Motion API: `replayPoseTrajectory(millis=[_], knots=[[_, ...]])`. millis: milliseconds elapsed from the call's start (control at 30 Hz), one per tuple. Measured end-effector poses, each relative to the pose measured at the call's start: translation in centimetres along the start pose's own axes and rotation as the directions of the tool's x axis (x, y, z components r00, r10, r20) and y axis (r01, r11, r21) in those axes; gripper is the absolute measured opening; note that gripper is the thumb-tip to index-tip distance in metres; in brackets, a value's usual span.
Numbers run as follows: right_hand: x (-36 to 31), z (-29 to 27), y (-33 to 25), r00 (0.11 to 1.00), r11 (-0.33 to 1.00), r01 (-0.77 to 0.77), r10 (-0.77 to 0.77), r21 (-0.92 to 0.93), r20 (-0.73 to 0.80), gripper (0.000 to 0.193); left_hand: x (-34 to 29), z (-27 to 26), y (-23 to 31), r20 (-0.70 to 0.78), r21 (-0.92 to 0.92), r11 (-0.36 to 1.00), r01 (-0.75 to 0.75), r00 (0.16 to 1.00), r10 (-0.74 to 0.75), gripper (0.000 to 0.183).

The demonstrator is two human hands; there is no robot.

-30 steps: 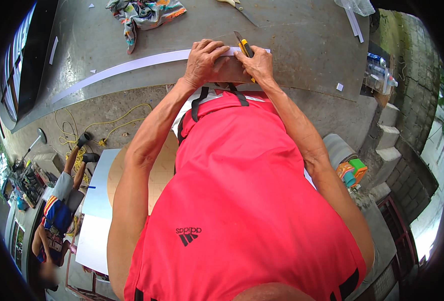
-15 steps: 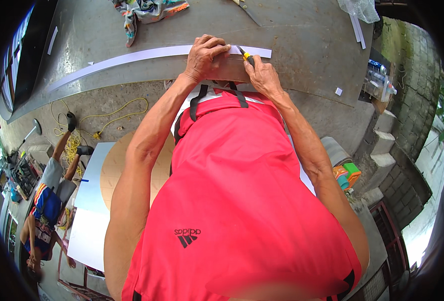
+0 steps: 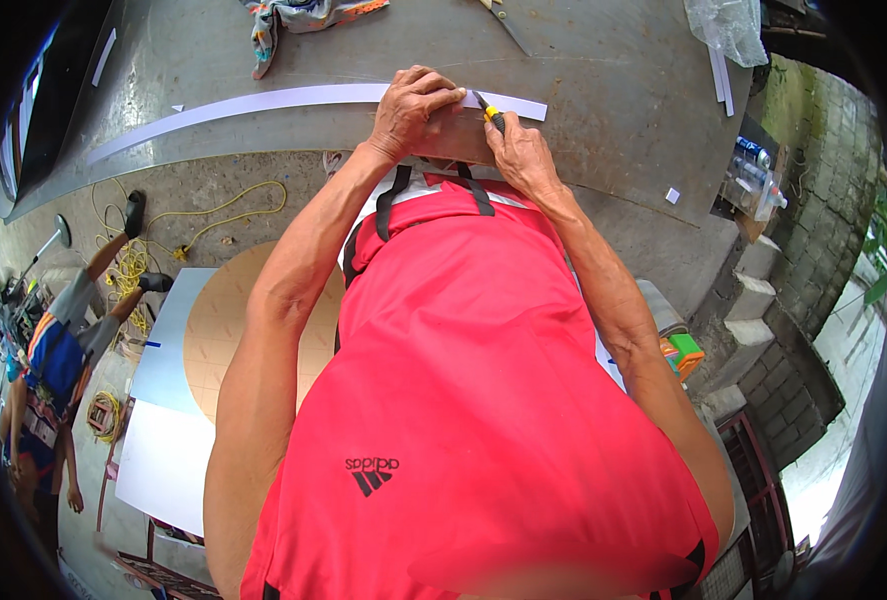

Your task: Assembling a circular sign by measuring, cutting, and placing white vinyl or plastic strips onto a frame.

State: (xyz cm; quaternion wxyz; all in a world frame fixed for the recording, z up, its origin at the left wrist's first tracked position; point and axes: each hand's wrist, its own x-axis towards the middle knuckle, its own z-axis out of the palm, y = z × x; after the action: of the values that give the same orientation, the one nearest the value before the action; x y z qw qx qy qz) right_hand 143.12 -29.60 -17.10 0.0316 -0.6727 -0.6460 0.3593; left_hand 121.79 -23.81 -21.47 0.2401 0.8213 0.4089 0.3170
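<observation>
L hand (image 3: 411, 108): fingers bent, bunched together, down on white strip (image 3: 263, 102); whether it pinches same, can't tell. R hand (image 3: 525, 158) closed round yellow-and-black utility knife (image 3: 495, 117), blade over strip just right of L hand (contact unclear). Strip lies along near side of grey table (image 3: 603, 120), running left well past L hand, w/ short end right of knife. Multicol. rag (image 3: 298, 17) far left.

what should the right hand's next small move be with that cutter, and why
Probably draw the yellow-and-black cutter across the white strip: the right hand holds it with the blade over the strip, close beside the fingertips of the left hand, which seems to steady the strip.
</observation>
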Motion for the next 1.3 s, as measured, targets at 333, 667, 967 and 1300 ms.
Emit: replayPoseTrajectory(millis=[333,667,967,1300], knots=[[0.3,-1.8,-2.2,0.988,0.992,-0.083,0.094,-0.095,0.119,0.036,0.3,-0.1,0.4,0.012,0.009,1.0,0.013,1.0,-0.013,0.036],[-0.3,-2.4,-3.0,0.979,0.988,-0.127,0.14,-0.093,0.149,0.035,0.6,-0.1,0.4,0.045,0.041,0.999,0.024,0.999,-0.026,0.04],[-0.8,-2.1,-2.6,0.98,0.987,-0.133,0.144,-0.091,0.136,0.033,0.3,0.1,0.1,0.054,0.05,0.998,0.024,0.998,-0.027,0.048],[-2.7,-1.3,-1.4,0.986,0.985,-0.131,0.141,-0.113,0.087,0.031,0.5,0.0,0.2,0.033,0.035,0.999,0.003,0.999,-0.004,0.044]])
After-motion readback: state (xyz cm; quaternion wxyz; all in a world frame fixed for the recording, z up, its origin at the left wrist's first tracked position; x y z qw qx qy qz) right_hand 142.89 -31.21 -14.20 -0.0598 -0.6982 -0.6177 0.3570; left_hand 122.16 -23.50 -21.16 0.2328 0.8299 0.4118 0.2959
